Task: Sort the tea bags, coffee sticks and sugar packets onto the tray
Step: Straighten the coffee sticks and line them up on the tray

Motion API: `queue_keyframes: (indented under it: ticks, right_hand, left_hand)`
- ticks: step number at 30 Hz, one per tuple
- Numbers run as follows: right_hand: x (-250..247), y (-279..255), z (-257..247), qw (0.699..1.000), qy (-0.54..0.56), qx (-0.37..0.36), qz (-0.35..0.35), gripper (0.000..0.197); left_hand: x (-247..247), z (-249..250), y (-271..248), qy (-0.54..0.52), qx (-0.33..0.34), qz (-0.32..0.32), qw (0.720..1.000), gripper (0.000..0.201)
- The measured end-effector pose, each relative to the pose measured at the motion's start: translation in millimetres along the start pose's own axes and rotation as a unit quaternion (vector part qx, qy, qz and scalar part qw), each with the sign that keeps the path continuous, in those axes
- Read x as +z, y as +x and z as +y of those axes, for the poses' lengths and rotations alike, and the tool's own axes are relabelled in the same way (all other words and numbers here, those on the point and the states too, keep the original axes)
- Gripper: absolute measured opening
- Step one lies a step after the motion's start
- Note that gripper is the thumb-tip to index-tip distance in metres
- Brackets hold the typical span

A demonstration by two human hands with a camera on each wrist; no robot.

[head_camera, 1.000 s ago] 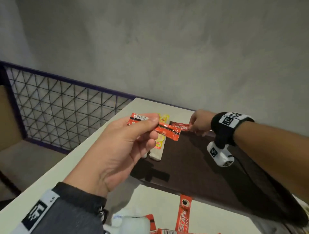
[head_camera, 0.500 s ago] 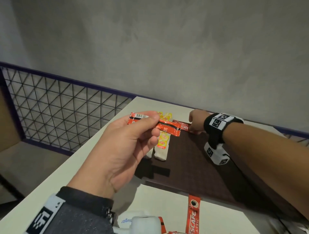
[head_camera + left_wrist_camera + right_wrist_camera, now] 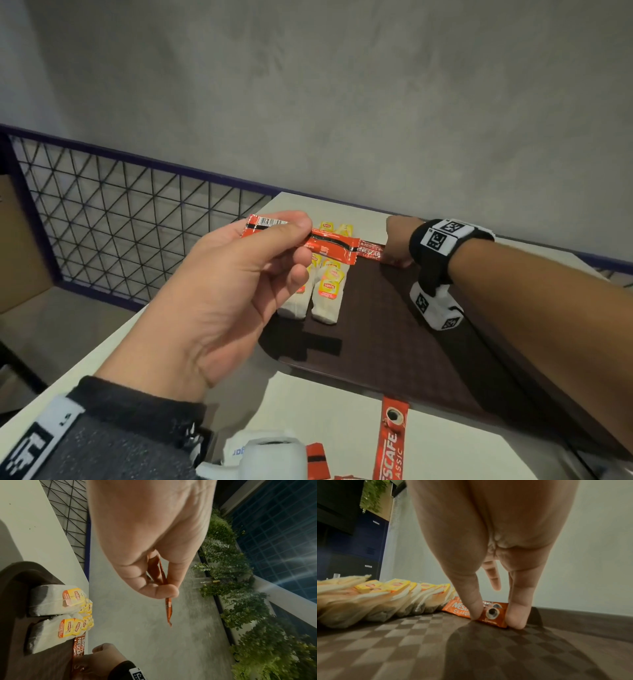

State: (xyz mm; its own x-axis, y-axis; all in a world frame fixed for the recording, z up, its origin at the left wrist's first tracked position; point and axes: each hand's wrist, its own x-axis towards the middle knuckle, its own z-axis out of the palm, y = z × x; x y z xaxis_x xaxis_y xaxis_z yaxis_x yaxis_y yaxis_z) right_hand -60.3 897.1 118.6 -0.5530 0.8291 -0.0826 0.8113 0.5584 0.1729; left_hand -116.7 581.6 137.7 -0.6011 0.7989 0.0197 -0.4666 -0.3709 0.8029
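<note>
Head view: left hand [image 3: 219, 294] up at about 9 o'clock, thumb and fingers pinching red coffee sticks [image 3: 320, 245] in the air.
Right hand [image 3: 397, 245]: at 1 o'clock, fingertips [image 3: 516, 620] gripping a coffee stick [image 3: 489, 613] lying flat on the tray [image 3: 394, 349].
Tea bags [image 3: 325, 291]: lined up on the tray, 12 o'clock side.
Surface [image 3: 342, 414]: more sticks [image 3: 390, 442] at 6 o'clock.
</note>
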Motion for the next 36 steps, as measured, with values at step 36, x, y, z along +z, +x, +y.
queue_keyframes:
  ticks: [36]
  right_hand:
    - [-6.8, -298.5, 108.0, 0.817, 0.556, -0.142, -0.053, 0.008]
  left_hand:
    - [69.9, -21.3, -42.5, 0.124, 0.017, -0.180, 0.976, 0.017]
